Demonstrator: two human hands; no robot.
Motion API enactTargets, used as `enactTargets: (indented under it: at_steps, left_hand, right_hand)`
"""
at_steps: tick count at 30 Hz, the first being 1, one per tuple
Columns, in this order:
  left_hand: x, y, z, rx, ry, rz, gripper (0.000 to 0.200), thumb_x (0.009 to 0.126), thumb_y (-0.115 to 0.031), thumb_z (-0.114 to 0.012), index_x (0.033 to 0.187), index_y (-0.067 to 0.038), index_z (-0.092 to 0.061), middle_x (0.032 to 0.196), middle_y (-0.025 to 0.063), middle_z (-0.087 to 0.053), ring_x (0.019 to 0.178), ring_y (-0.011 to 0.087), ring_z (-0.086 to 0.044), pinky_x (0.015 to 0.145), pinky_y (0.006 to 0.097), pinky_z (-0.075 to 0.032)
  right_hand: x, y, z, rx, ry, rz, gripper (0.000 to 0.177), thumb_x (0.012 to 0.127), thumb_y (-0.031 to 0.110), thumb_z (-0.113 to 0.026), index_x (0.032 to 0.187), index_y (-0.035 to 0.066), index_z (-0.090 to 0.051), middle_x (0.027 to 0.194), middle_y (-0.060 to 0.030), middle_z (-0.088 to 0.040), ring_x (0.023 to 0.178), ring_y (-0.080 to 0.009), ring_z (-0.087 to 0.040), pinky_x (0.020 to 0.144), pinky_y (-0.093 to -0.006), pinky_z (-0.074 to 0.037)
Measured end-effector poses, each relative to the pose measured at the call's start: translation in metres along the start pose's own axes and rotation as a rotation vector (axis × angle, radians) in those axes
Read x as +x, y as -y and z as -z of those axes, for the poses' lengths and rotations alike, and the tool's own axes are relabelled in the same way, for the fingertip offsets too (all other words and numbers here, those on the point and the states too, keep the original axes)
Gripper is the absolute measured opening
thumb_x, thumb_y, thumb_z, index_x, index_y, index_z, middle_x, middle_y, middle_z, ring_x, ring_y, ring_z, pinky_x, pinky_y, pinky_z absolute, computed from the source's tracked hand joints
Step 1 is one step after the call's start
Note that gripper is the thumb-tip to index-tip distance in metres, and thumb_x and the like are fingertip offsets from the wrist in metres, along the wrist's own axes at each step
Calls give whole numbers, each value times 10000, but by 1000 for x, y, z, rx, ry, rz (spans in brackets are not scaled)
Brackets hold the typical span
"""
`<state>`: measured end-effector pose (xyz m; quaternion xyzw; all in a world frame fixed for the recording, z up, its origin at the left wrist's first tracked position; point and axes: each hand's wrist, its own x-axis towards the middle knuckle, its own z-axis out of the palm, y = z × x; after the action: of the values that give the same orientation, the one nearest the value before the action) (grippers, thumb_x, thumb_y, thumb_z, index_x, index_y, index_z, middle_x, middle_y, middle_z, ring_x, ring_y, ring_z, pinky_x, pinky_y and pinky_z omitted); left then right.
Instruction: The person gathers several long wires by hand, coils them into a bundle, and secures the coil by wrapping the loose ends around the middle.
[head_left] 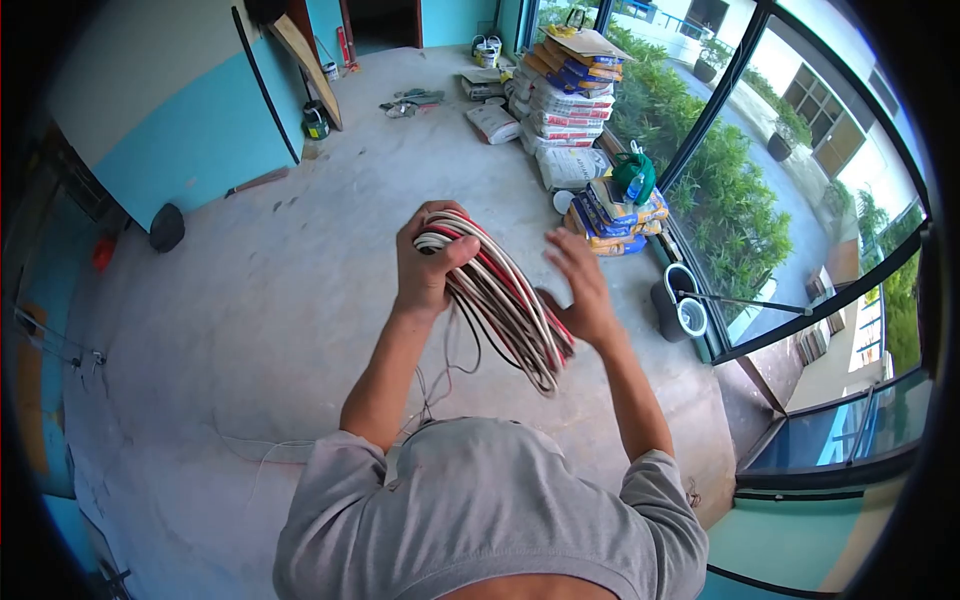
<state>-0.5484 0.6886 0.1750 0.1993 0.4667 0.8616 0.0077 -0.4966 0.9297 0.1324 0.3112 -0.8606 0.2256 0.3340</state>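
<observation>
A thick coil of electrical wire [505,300], with white, red and dark strands, is held up in front of my chest. My left hand [432,258] wraps round its upper left end, thumb over the strands. At the coil's right side is my right hand [580,288], its fingers spread and raised; the thumb side is close against the wires, and whether it touches them is hard to tell. Loose wire ends [428,385] hang below the coil toward the floor.
Stacked bags [570,115] stand by the window, with a smaller bag pile [612,215] nearer. A black bucket [678,300] sits at the right by the glass. Thin wires [265,445] trail over the concrete floor at lower left. Tools [412,102] lie farther back.
</observation>
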Motion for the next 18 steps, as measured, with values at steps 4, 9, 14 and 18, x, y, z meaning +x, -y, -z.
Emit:
enactTargets:
  at_steps: [4, 9, 14, 18]
  left_hand:
    - [5, -4, 10, 365, 67, -93, 374, 708, -140, -799, 997, 7, -612, 823, 39, -652, 737, 96, -611, 710, 255, -512]
    - [4, 6, -4, 589, 256, -169, 362, 704, -205, -811, 955, -4, -644, 769, 71, -681, 716, 127, -653, 690, 272, -528]
    - [15, -11, -25, 787, 368, -192, 354, 686, -181, -799, 953, -6, -648, 779, 85, -680, 711, 148, -656, 695, 286, -527]
    - [25, -14, -35, 820, 425, -189, 369, 680, -167, -794, 969, 11, -649, 774, 95, -680, 707, 151, -658, 691, 299, -533]
  right_hand:
    - [6, -3, 21, 612, -40, -443, 947, 718, 302, -849, 1456, 2, -338, 1468, -168, -442, 1372, -301, -401, 1132, -420, -305]
    - [20, 40, -30, 1051, 343, -707, 975, 622, 269, -915, 1400, -2, -394, 1306, -143, -548, 1236, -249, -508, 1049, -366, -392]
    - [22, 48, -64, 1421, 125, -779, 771, 626, 147, -895, 1275, 30, -496, 1107, -46, -613, 1018, -166, -597, 901, -334, -493]
    - [29, 51, -67, 1532, 43, -800, 709, 646, 119, -873, 1249, 33, -511, 1093, -50, -613, 1027, -177, -600, 879, -344, -506]
